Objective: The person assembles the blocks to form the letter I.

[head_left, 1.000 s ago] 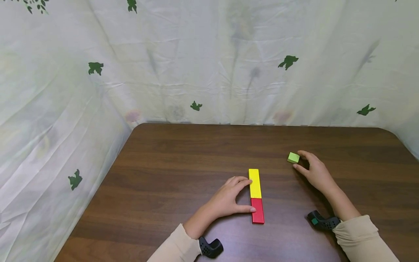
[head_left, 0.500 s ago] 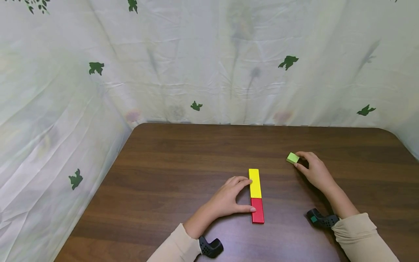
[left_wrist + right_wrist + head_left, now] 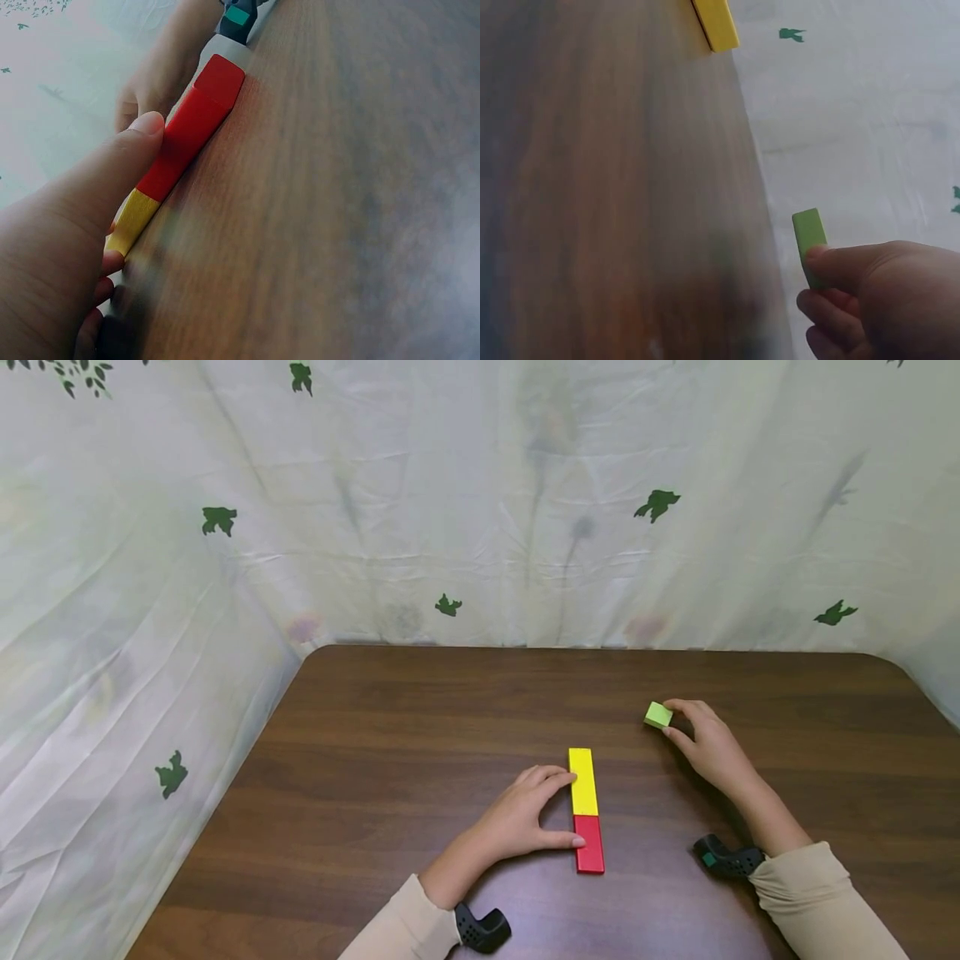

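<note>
A yellow block [image 3: 582,782] and a red block [image 3: 588,845] lie end to end in a line on the brown table. My left hand [image 3: 517,817] is at their left side, fingers and thumb spread. Its index fingertip touches the yellow block and its thumb rests on the red block, as the left wrist view also shows. Farther back on the right, my right hand [image 3: 714,748] pinches a light green block [image 3: 658,715] between thumb and fingers. In the right wrist view this green block [image 3: 810,234] stands out against the pale cloth, apart from the yellow block.
The wooden table [image 3: 420,718] ends at a pale cloth backdrop [image 3: 480,510] with green leaf shapes, which also runs along the left side. Both wrists wear black devices, one near the front edge [image 3: 483,930].
My right hand has carried the green block a little to the left and toward the back. My left hand and the yellow and red blocks have kept their places.
</note>
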Demonstrator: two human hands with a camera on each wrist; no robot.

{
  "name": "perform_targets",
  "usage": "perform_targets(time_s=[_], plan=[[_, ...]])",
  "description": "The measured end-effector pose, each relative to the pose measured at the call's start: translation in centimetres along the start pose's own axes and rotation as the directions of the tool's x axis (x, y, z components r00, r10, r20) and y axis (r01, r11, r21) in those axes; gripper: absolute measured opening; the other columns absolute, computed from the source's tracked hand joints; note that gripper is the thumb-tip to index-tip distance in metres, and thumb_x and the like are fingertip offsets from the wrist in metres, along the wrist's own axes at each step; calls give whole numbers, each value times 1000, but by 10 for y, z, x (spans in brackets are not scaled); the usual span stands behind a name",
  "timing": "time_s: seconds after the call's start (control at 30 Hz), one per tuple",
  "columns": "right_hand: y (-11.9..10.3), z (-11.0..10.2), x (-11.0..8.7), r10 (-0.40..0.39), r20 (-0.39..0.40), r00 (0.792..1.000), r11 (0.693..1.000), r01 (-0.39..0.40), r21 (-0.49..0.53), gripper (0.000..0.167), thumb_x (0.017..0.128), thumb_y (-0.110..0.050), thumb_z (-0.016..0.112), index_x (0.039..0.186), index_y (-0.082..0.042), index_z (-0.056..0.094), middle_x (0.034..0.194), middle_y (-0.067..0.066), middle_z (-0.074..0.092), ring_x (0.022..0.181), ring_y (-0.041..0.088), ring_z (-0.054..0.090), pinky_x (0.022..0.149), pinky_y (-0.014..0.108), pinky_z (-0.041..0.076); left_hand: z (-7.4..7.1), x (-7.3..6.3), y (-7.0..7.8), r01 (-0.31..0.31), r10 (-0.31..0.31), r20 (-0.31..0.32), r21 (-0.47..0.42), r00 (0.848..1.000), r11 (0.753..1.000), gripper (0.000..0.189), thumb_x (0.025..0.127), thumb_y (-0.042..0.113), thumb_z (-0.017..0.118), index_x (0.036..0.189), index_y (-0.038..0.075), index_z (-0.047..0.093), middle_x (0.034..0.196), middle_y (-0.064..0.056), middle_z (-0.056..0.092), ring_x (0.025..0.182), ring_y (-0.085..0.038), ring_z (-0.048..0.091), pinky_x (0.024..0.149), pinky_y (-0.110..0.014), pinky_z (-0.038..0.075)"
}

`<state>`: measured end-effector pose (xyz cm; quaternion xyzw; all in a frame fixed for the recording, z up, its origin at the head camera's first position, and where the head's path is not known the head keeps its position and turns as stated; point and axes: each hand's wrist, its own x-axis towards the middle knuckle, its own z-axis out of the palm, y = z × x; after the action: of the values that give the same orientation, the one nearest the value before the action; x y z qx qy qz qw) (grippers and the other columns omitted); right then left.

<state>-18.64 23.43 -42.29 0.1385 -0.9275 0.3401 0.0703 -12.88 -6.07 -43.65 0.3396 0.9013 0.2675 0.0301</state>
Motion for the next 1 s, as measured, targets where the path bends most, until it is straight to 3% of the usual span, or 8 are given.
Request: perform_targets(time_s=[0.43,1.0], plan=[[-11,15,11,-78,4,997,996,78,31,38,86,-2,57,122,3,46,118,20,43,105,33,44,84,50,37,0,1,0,1,-1,2,-9,1000,1000,74,72,55,65,132,17,43,129,2,42,119,-15,35,96,-33,35],[-27,32,18,-85,32,996,996,83,38,39,85,-4,60,122,1,48,121,19,45,106,32,45,88,48,37,0,0,-1,2,-2,8,-5,1000,1000,74,73,56,64,133,18,43,129,2,41,119,-15,35,96,-33,34]])
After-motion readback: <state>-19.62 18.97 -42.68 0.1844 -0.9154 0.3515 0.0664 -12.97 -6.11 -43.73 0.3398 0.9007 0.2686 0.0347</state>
